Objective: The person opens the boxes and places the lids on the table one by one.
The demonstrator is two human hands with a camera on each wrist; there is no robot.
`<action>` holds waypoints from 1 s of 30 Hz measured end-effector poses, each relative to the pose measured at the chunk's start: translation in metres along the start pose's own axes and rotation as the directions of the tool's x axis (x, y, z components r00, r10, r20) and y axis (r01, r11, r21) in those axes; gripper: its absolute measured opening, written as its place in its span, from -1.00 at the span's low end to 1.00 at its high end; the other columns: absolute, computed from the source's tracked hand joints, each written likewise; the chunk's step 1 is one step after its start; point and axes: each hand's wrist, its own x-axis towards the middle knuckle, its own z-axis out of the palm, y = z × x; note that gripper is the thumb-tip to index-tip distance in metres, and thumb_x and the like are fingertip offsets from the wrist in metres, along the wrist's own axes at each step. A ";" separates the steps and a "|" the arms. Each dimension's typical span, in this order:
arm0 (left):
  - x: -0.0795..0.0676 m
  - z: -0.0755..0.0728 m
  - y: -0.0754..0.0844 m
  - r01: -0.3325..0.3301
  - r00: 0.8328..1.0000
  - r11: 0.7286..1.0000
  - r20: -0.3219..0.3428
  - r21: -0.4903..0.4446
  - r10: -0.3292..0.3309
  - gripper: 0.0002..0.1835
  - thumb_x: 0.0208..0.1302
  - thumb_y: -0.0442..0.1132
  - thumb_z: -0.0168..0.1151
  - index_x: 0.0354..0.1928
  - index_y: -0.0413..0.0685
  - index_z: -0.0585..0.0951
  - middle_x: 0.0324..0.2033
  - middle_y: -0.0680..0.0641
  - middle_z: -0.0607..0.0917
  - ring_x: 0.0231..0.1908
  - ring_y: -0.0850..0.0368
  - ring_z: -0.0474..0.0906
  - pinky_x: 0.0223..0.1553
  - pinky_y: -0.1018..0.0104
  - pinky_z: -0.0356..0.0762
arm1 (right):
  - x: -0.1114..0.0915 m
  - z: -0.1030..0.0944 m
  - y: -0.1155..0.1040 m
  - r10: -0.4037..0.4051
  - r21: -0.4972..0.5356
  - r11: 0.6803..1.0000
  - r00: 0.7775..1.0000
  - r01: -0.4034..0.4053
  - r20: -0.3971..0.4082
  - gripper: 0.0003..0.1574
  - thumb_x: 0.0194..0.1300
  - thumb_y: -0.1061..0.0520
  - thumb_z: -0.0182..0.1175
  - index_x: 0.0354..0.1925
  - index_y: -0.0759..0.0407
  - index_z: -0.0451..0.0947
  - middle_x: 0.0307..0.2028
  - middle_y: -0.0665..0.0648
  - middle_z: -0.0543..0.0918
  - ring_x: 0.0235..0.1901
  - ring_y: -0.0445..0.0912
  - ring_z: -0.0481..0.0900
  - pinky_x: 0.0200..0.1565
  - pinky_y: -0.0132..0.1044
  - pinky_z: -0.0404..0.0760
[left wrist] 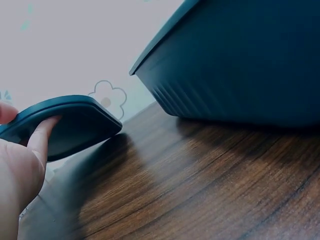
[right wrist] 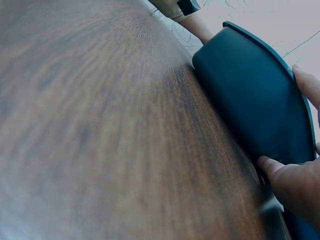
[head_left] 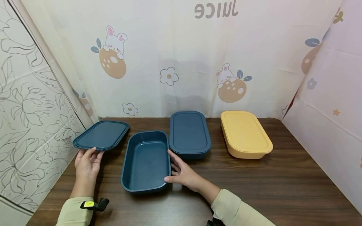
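Observation:
My left hand (head_left: 88, 163) pinches the near edge of a dark blue lid (head_left: 103, 135), thumb on top and fingers beneath. In the left wrist view, the lid (left wrist: 75, 127) is tilted, with a shadow on the wood below. At the middle-left of the table stands an open dark blue food container (head_left: 148, 163), its inside bare. My right hand (head_left: 183, 174) holds this container by its right side, thumb over the rim near the front corner, other fingers along the outer wall. The right wrist view shows the container's outer wall (right wrist: 245, 90) with fingertips against it.
A lidded dark blue container (head_left: 190, 133) stands close to the right of the open one, behind the right hand. Farther right is a lidded yellow container (head_left: 246, 133). All are on a brown wooden table (head_left: 282, 188); printed curtains (head_left: 192, 47) hang along its back and sides.

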 end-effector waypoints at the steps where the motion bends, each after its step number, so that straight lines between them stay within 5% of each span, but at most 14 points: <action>1: 0.001 -0.001 0.000 -0.001 1.000 1.000 -0.002 0.003 0.001 -0.11 0.19 -0.81 -0.10 0.45 0.15 0.29 0.24 -0.09 0.47 0.09 -0.04 0.53 -0.17 -0.03 0.63 | 0.000 0.000 0.000 0.000 -0.001 1.000 1.000 0.000 0.000 0.24 0.23 0.11 0.38 0.56 -0.11 -0.24 0.53 0.18 -0.22 0.47 0.15 -0.12 0.37 0.00 0.18; 20: 0.010 0.001 0.001 -0.015 0.984 0.993 -0.172 0.119 0.036 -0.08 0.05 -0.83 0.12 0.38 0.14 0.35 0.16 -0.05 0.48 -0.08 -0.04 0.64 -0.24 -0.05 0.64 | 0.000 0.000 0.000 -0.004 0.000 1.000 1.000 0.004 0.000 0.24 0.23 0.12 0.38 0.56 -0.11 -0.24 0.53 0.18 -0.22 0.47 0.14 -0.11 0.36 -0.01 0.18; 30: 0.017 0.000 0.005 0.005 0.965 0.980 -0.256 0.201 0.047 0.10 0.05 -0.80 0.15 0.50 0.31 0.11 0.33 0.07 0.25 -0.15 0.05 0.65 -0.20 0.05 0.63 | 0.000 0.000 0.000 -0.005 -0.002 1.000 1.000 0.005 0.000 0.24 0.23 0.12 0.38 0.56 -0.11 -0.24 0.53 0.19 -0.22 0.47 0.14 -0.11 0.36 -0.01 0.18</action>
